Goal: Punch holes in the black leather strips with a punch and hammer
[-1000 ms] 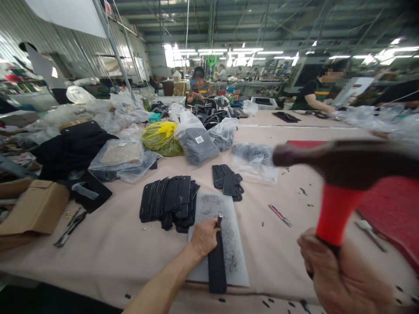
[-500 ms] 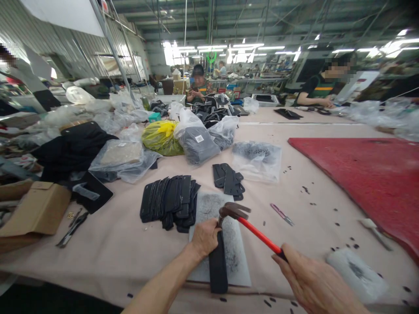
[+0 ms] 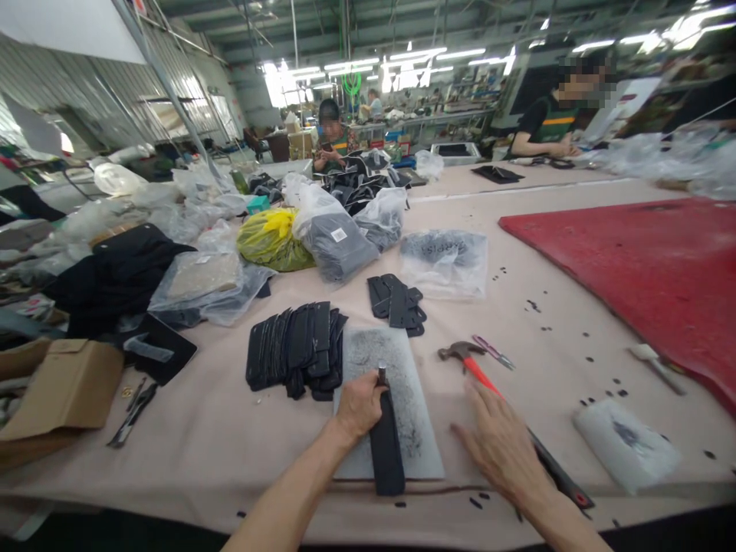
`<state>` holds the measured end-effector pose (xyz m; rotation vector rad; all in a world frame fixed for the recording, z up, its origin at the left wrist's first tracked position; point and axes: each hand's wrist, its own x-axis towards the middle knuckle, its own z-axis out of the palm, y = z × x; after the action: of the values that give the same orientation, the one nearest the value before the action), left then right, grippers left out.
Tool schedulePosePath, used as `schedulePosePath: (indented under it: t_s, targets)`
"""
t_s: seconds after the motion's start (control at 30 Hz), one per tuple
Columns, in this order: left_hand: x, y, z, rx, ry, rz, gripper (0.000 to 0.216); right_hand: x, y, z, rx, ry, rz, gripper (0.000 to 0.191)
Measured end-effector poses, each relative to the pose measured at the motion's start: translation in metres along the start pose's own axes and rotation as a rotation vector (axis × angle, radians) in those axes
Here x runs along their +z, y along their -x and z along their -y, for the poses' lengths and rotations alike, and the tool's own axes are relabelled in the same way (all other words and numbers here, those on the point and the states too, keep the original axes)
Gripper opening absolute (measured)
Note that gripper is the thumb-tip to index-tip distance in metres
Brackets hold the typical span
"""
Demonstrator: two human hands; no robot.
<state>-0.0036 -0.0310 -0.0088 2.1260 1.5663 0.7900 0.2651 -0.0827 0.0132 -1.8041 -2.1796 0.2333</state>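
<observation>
My left hand [image 3: 359, 405] is closed round a small metal punch [image 3: 381, 375] that stands on a black strap [image 3: 386, 452]. The strap lies lengthwise on a scuffed grey cutting mat [image 3: 396, 383]. My right hand [image 3: 499, 445] lies flat with its fingers spread on the table, resting over the handle of a red-handled hammer [image 3: 477, 369]. The hammer lies on the table right of the mat, head pointing away. A fanned stack of black leather pieces [image 3: 296, 349] sits just left of the mat, and a smaller pile of black pieces [image 3: 396, 304] lies behind it.
Small purple snips [image 3: 493, 352] lie by the hammer head. A red mat [image 3: 638, 268] covers the right of the table. Plastic bags of parts [image 3: 339, 241] crowd the back left, with a cardboard box [image 3: 60, 387] at the near left. A white pad [image 3: 626, 445] lies at right. Two people work at the far tables.
The hammer came down from a raised swing onto the punch, then was laid on the table. My right hand let go of it and opened flat. My left hand stayed on the punch.
</observation>
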Motion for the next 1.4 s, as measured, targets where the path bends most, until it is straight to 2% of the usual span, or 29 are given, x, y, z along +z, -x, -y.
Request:
schedulePosePath:
  t_s: [0.03,0.13,0.23,0.4,0.47,0.67,0.73,0.83,0.87,0.97,1.07,1.4]
  targets:
    - [0.0,0.0,0.0,-0.004,-0.005,0.001,0.011,0.005,0.003,0.018,-0.118,-0.056,0.029,0.057]
    - [-0.002,-0.002,-0.002,-0.04,-0.019,0.015,0.013,0.019,0.01,0.067,-0.381,-0.216,0.251,0.081]
    - [-0.012,-0.013,-0.003,-0.129,0.059,0.049,0.015,0.031,0.015,0.09,-0.44,-0.255,0.359,0.101]
    - [-0.027,-0.031,0.003,-0.264,0.462,0.028,0.019,0.037,0.015,0.085,-0.442,-0.277,0.383,0.103]
    - [-0.028,-0.029,0.005,-0.296,0.536,-0.003,0.019,0.035,0.015,0.083,-0.441,-0.284,0.391,0.103]
    - [-0.023,-0.004,0.005,-0.297,0.364,-0.083,0.017,0.023,0.008,0.084,-0.444,-0.32,0.418,0.102]
    - [-0.021,0.002,0.006,-0.285,0.345,-0.1,0.019,0.018,-0.001,0.084,-0.43,-0.362,0.384,0.09]
    - [-0.019,0.006,0.008,-0.254,0.361,-0.113,0.02,0.019,-0.023,0.086,-0.308,-0.4,0.224,0.037]
    - [-0.018,0.006,0.009,-0.242,0.36,-0.113,0.02,0.022,-0.032,0.088,-0.262,-0.394,0.176,0.028]
    - [-0.017,0.008,0.011,-0.208,0.321,-0.113,0.021,0.033,-0.057,0.094,-0.183,-0.326,0.12,0.026]
    - [-0.017,0.009,0.011,-0.183,0.296,-0.125,0.022,0.043,-0.073,0.099,-0.175,-0.223,0.111,0.021]
    - [-0.014,0.011,0.015,-0.183,0.338,-0.114,0.023,0.058,-0.076,0.107,-0.136,-0.233,0.029,0.017]
